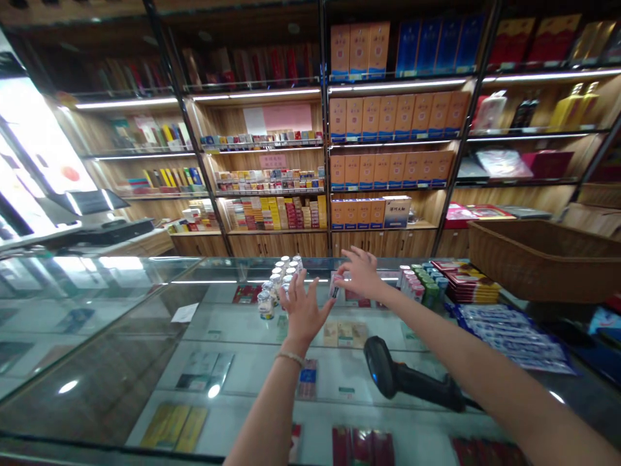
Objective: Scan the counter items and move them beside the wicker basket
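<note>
My left hand (305, 312) is over the glass counter, fingers spread, beside rows of small white-capped bottles (265, 305). Its fingers partly cover the nearest bottles, so I cannot tell whether they touch them. My right hand (361, 275) reaches in from the right. Its thumb and fingertips are closed on a small pink-and-white container (334, 285) with dark markings, whose exact kind is unclear. The left thumb points towards this container from below. Beneath my right forearm a black handheld barcode scanner (412, 382) lies on the glass.
To the right stand small pink, green and blue packs (429, 285), stacked flat packets (473, 285), blue-and-white sachets (509, 336) and a brown basket (543, 259). Boxed goods lie under the counter glass (233, 401). Stocked shelves (276, 230) line the back wall.
</note>
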